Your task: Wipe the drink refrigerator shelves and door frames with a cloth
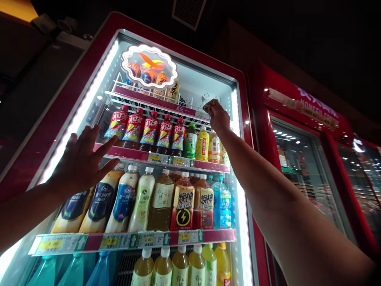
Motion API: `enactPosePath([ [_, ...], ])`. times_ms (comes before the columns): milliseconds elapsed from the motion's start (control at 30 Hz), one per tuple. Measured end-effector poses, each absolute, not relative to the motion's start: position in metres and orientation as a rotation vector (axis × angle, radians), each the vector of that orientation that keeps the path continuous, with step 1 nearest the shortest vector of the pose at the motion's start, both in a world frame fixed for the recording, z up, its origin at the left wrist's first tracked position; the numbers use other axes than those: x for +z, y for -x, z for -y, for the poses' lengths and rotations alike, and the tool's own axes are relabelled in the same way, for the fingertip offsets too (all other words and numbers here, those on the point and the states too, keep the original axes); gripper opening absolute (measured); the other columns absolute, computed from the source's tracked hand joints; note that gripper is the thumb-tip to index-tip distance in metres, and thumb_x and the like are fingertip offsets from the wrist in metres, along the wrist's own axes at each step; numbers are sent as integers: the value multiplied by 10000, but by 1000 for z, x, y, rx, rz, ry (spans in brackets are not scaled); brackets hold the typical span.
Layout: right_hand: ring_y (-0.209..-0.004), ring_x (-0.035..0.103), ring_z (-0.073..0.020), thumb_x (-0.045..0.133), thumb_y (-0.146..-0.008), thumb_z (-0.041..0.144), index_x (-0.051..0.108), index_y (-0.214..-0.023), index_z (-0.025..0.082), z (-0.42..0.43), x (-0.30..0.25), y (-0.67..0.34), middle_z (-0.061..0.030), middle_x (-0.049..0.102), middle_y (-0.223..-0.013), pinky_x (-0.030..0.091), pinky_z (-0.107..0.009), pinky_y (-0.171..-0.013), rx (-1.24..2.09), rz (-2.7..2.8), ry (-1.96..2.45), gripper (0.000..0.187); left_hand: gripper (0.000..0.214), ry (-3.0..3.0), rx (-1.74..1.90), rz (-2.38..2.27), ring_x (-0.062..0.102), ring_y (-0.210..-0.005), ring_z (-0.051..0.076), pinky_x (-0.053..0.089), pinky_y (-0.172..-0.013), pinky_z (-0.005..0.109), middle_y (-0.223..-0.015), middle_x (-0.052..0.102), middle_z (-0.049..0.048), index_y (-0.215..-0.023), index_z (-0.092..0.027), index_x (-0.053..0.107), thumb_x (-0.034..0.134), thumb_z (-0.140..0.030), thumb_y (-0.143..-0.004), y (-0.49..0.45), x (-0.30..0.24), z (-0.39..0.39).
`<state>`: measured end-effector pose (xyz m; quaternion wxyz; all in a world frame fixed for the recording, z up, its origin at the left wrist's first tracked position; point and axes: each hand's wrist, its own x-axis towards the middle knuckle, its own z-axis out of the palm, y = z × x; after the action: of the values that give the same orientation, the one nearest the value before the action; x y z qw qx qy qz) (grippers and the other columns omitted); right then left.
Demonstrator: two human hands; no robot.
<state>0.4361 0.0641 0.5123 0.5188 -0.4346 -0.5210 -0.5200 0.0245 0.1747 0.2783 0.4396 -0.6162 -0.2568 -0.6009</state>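
Note:
A tall red-framed drinks fridge (102, 33) with a glass front fills the middle of the view. My right hand (219, 116) is raised at the upper right of the glass, its fingers closed on a bunched brownish cloth (210, 105). The cloth appears to lie against the glass. My left hand (85, 159) is lifted at the left side of the fridge front, fingers spread, holding nothing; whether it touches the glass I cannot tell. Behind the glass stand red-capped tea bottles (153, 129) and, one shelf lower, dark bottles of energy drink (182, 202).
Price strips (149, 239) run along the shelf fronts. A glowing wavy-edged logo (149, 65) sits at the upper left of the glass. To the right stands a second red fridge (263, 103) with glass doors. A ceiling vent (189, 12) is overhead.

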Motion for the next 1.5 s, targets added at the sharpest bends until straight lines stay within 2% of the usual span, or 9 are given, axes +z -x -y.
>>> enactPosePath([
  [200,-1224,658,-270,461,-1019,413,738,-1181,267,-76,518,-429,-36,654,-1447,537,-433,-1016,-1167,1234,930,352,624,1507,-1381,582,96,-1589,429,152,-1248,665,-1750,-42,105,-1591,-256,364,475,-506,-1031,-17,280,-184],
  [300,-1326,617,-241,486,-1003,376,737,-1210,302,-83,520,-421,14,632,-1479,522,-417,-1094,-1170,1393,796,334,619,1512,-1375,601,111,-1582,453,162,-1241,681,-1748,-30,134,-1568,-223,408,476,-516,-1027,-18,280,-183],
  [400,-1363,601,-255,538,-967,335,745,-1216,312,-87,525,-418,23,648,-1461,484,-467,-1158,-1112,1436,734,324,606,1486,-1354,631,135,-1579,456,184,-1241,677,-1748,10,152,-1563,-218,414,495,-485,-1025,-18,280,-185],
  [500,-1342,619,-277,578,-937,324,765,-1174,291,-93,534,-413,2,692,-1402,486,-510,-1153,-1045,1346,721,303,621,1436,-1337,629,146,-1584,443,204,-1240,674,-1747,31,156,-1591,-245,364,506,-454,-1024,-18,278,-187],
  [700,-1364,604,-207,565,-919,277,774,-1138,325,-104,536,-398,61,669,-1426,473,-453,-1196,-1070,1501,582,307,671,1461,-1354,650,162,-1587,426,216,-1239,688,-1743,113,129,-1613,-287,312,534,-453,-1002,-18,277,-187],
  [867,-1350,617,-224,574,-887,234,787,-1104,307,-106,536,-386,46,720,-1351,480,-477,-1189,-1045,1402,577,313,677,1486,-1369,651,117,-1600,408,209,-1246,678,-1729,177,128,-1618,-309,314,530,-462,-995,-18,278,-184],
  [1067,-1365,602,-198,564,-881,231,768,-1153,358,-109,527,-366,91,671,-1417,512,-441,-1168,-1057,1552,551,363,710,1497,-1358,662,112,-1596,420,180,-1249,686,-1754,39,115,-1648,-336,218,494,-476,-1009,-18,278,-183],
  [1267,-1346,620,-211,575,-862,190,769,-1159,341,-115,531,-354,89,684,-1399,518,-449,-1160,-1050,1507,564,386,676,1524,-1382,680,140,-1590,422,171,-1264,658,-1753,75,90,-1631,-335,289,483,-489,-1002,-18,278,-180],
  [1500,-1370,599,-229,564,-888,189,742,-1243,352,-120,533,-330,105,654,-1433,489,-486,-1186,-1073,1481,607,430,665,1480,-1344,681,142,-1586,434,198,-1249,666,-1738,83,180,-1613,-254,354,527,-447,-1001,-18,277,-181],
])
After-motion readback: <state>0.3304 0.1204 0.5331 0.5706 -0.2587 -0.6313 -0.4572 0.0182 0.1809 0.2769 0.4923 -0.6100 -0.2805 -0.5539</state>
